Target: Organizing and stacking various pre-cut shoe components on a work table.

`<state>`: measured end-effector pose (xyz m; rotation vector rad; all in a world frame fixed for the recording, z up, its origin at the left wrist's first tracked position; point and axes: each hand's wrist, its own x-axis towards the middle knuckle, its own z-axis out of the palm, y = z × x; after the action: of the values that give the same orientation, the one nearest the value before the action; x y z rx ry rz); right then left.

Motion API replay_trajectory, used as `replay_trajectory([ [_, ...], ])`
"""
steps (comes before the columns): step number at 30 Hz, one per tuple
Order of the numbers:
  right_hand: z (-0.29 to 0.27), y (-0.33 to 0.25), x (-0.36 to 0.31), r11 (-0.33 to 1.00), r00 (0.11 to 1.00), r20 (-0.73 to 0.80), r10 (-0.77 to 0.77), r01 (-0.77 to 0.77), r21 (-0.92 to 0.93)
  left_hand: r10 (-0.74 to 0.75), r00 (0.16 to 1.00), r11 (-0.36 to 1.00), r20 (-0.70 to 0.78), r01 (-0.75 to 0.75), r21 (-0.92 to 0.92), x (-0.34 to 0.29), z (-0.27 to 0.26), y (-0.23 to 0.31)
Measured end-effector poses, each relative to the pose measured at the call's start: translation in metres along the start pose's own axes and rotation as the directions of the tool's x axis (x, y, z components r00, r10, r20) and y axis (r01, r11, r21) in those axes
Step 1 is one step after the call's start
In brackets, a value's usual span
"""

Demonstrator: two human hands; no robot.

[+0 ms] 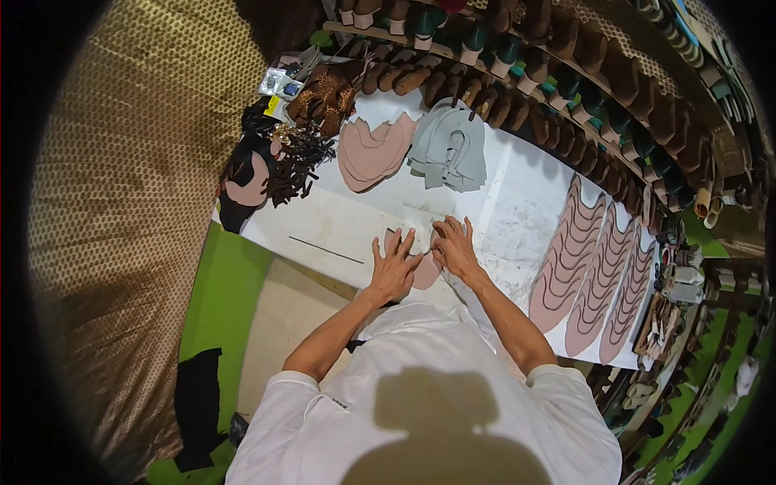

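Observation:
My left hand (pixel 394 264) lies flat, fingers spread, on a pink leather shoe piece (pixel 426 273) on the white worktable (pixel 339 222). My right hand (pixel 454 245) presses down beside it on the same piece, fingers bent over its far edge. A grey piece shows under the fingertips of my left hand. Both forearms come in from my white shirt at the bottom.
A stack of pink cut pieces (pixel 372 151) and a stack of grey ones (pixel 449 147) lie at the far side. Three rows of overlapped pink pieces (pixel 594 271) lie to the right. Dark scraps (pixel 283 158) sit far left. Shelves of shoe lasts (pixel 566 81) line the back.

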<state>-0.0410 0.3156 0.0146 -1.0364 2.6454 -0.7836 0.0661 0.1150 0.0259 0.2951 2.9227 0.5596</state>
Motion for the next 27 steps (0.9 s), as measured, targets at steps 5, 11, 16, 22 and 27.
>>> replay_trajectory([
  [5,0.0,0.0,0.001,0.999,1.0,-0.005,-0.03,0.03,-0.023,0.018,0.999,0.999,-0.031,-0.016,0.043,0.005,0.0,0.003],
  [11,-0.001,0.001,0.009,0.996,0.997,-0.012,-0.076,0.075,-0.056,-0.004,1.0,1.0,-0.025,0.004,0.015,0.005,0.006,0.005],
  [16,-0.001,0.008,0.014,0.985,0.991,0.089,-0.104,0.115,-0.132,-0.023,1.0,0.999,-0.009,0.024,0.021,0.007,0.005,0.01],
  [22,-0.001,0.0,0.005,0.997,0.993,-0.11,-0.042,0.035,-0.066,-0.057,0.995,0.998,-0.079,0.057,-0.006,0.004,0.017,0.016],
  [27,-0.002,-0.003,-0.018,0.998,0.991,-0.126,0.044,-0.049,-0.037,-0.102,0.992,0.994,-0.077,0.098,-0.057,0.001,0.022,0.016],
])
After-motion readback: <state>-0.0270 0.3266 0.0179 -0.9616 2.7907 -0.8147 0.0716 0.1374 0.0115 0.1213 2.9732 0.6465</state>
